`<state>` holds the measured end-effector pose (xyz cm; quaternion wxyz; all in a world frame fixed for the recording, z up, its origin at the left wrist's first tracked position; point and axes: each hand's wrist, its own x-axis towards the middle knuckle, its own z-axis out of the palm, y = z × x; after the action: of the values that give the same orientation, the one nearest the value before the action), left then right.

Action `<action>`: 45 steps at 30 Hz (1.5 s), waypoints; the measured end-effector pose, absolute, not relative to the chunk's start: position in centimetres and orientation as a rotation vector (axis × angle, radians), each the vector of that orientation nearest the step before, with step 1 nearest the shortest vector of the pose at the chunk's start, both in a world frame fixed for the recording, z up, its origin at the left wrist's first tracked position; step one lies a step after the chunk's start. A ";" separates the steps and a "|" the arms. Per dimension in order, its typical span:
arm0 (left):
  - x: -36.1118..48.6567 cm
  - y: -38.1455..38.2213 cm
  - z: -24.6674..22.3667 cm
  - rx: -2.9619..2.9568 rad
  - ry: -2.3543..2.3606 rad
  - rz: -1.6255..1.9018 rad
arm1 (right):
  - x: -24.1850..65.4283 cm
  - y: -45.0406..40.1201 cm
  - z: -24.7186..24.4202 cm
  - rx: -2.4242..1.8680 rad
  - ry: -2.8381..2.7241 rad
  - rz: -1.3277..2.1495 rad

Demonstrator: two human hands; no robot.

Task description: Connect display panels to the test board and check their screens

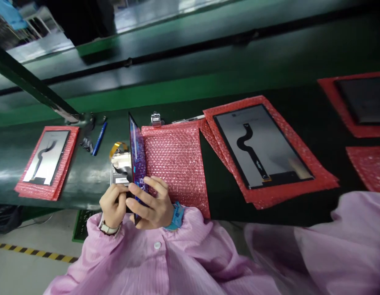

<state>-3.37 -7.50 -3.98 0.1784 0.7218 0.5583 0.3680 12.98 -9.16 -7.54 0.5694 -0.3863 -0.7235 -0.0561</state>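
Note:
A thin display panel [138, 151] stands on edge, nearly upright, its lit blue-purple screen facing right. My right hand [154, 203], wearing a blue wrist strap, grips its lower end with fingers spread over the screen side. Behind the panel my left hand [112, 203] is closed in a pinch close to its back; what the fingertips hold is hidden. Just beyond them lies a small circuit unit [120, 157] with a white label and a looped gold ribbon cable [117, 147]. A short black ribbon [124, 170] runs between this unit and the panel.
Red bubble-wrap [176, 159] lies right of the panel. Display panels rest on red bubble-wrap sleeves, one at left [46, 157], another at right [257, 143]. A blue pen [99, 138], a metal clip-like piece [155, 119] and a white pen [188, 119] lie behind. A pink sleeve [346, 241] is at right.

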 end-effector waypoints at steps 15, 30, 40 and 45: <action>1.8 -2.0 -0.4 0.667 0.977 1.183 | 13.3 -11.0 -7.1 -1.195 -1.615 0.461; -0.5 -1.5 2.2 0.470 1.117 1.199 | 15.1 -11.7 -7.4 -1.467 -1.477 0.924; 1.3 0.6 1.0 0.444 0.815 1.002 | 17.0 -11.6 -4.4 -1.485 -1.499 0.573; 2.2 1.4 -1.9 0.394 0.685 0.945 | 18.1 -12.1 -3.2 -1.761 -1.700 0.419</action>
<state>2.15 1.41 -1.90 0.8162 0.1847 0.3213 0.4434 18.07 -12.05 -3.18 0.3235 -0.6710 -0.6477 0.1598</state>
